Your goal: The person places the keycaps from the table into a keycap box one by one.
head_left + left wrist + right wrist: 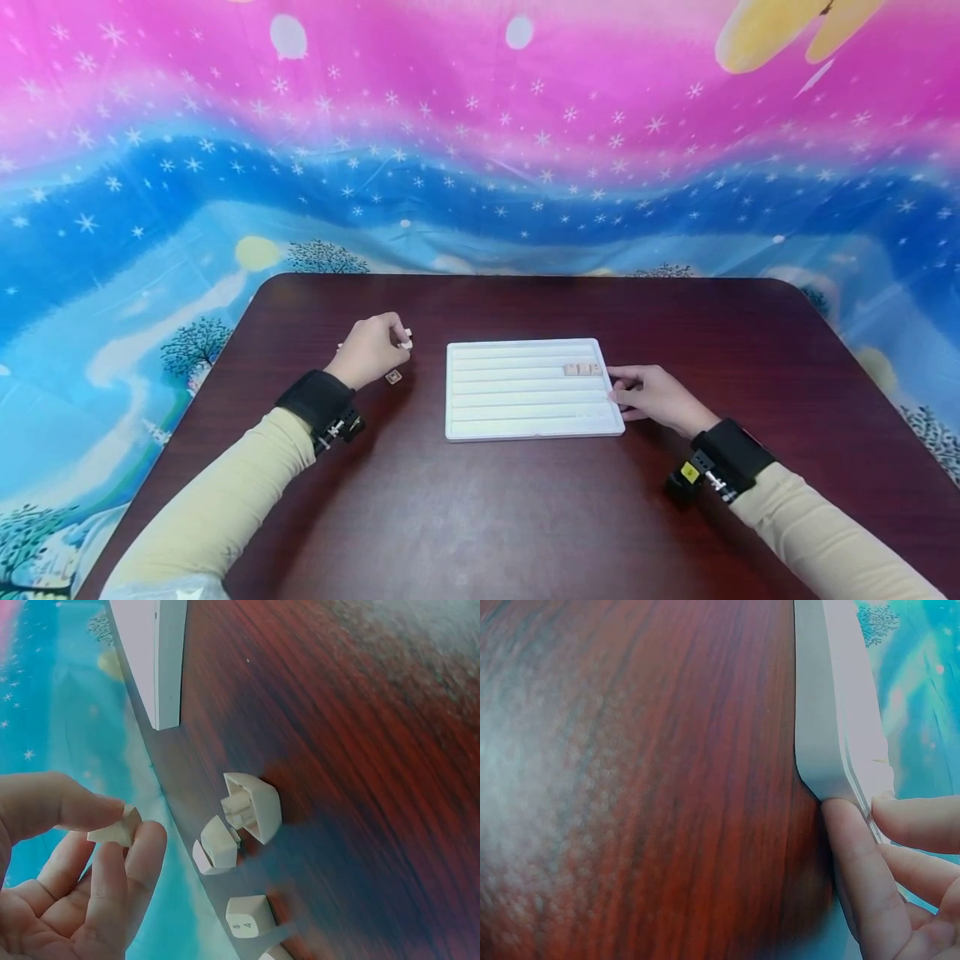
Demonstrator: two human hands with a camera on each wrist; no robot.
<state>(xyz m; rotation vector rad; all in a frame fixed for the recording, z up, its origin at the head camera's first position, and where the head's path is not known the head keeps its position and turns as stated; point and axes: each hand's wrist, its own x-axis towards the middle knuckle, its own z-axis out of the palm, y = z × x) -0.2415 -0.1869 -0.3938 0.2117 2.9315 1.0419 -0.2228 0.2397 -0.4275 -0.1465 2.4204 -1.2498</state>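
Note:
My left hand (369, 346) is over the table left of the tray, its thumb and fingertips pinching a small cream keycap (120, 827). Below it in the left wrist view, several loose keycaps lie on the table: one on its side with its hollow underside and stem showing (259, 810), and one with printed marks (250, 916). A white ridged tray (517, 400) lies flat at mid-table. Three keycaps (583, 369) sit side by side in one of its rows, near the right end. My right hand (660, 396) grips the tray's right edge between thumb and fingers.
The dark reddish-brown table (517, 517) has rounded far corners. Behind it hangs a pink and blue cloth (480, 167) with snowflakes and trees. One loose keycap (393, 377) lies face up beside the left hand. Both wrists wear black bands with cameras.

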